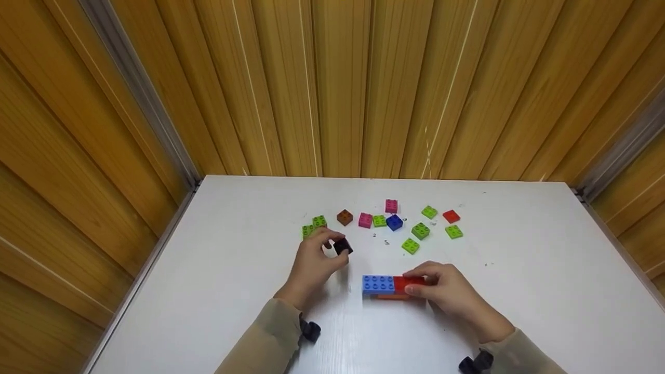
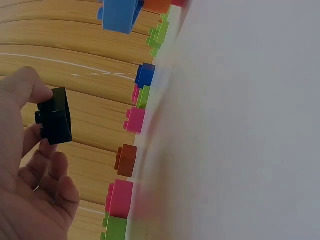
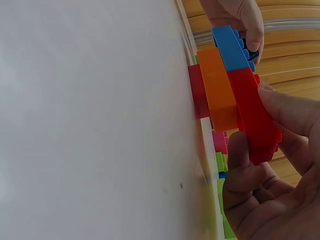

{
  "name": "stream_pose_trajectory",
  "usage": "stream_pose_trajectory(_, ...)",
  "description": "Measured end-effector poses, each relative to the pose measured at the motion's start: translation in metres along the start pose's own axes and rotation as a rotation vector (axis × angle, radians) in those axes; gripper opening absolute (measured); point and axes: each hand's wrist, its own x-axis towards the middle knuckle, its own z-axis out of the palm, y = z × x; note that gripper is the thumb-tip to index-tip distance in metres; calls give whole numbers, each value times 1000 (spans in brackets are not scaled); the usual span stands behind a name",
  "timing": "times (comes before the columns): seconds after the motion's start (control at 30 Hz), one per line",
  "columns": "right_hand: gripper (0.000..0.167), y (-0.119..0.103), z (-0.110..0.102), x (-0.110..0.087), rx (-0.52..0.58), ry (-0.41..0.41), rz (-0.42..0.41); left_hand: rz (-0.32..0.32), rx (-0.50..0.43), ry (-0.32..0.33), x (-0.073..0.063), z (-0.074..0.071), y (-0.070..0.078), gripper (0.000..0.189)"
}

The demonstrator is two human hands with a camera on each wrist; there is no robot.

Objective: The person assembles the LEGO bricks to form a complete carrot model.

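Note:
Between thumb and fingers, my left hand [image 1: 313, 259] pinches a small black brick [image 2: 56, 117], raised over the table and tilted. My right hand [image 1: 448, 286] grips the red brick [image 3: 252, 112] of a small stack at its right end. A light blue eight-stud brick [image 1: 378, 284] sits beside that red brick in the same top layer. Under both is an orange brick [image 3: 218, 89], and a darker red brick [image 3: 199, 90] shows below the orange one in the right wrist view. The black brick is to the left of the stack and farther back. My fingers cover part of the red brick.
Loose bricks lie across the back of the white table [image 1: 234, 291]: a brown one [image 1: 345, 217], pink ones [image 1: 365, 220], a dark blue one [image 1: 394, 222], several green ones [image 1: 421, 230] and a flat red one [image 1: 451, 216]. Wood-patterned walls [image 1: 343, 88] enclose the table.

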Motion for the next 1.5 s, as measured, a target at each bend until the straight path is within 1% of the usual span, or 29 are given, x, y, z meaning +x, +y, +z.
stream_pose_trajectory(0.13,30,1,1,0,-13,5,-16,40,-16,-95,-4,2,2,34)
stream_pose_trajectory(0.23,30,2,1,1,-30,12,-29,68,-30,-162,-6,5,4,33)
stream_pose_trajectory(0.37,29,3,1,1,-40,15,-36,101,-38,-224,-10,8,6,29)
stream_pose_trajectory(0.6,29,3,2,0,-16,12,-14,144,-17,-311,-12,13,7,32)
stream_pose_trajectory(0.7,29,4,2,-1,-1,12,-11,144,-12,-343,-12,15,6,33)
stream_pose_trajectory(0.97,30,5,2,0,7,7,-35,152,2,-405,-13,19,5,33)
stream_pose_trajectory(1.1,31,5,2,1,4,14,-58,150,-24,-441,-11,19,5,35)
stream_pose_trajectory(1.2,31,4,2,1,7,17,-73,136,-75,-460,-11,19,4,36)
stream_pose_trajectory(1.27,32,3,2,2,11,17,-86,109,-109,-469,-11,18,3,36)
stream_pose_trajectory(1.5,31,5,2,1,4,20,-86,-35,-161,-505,-11,17,2,37)
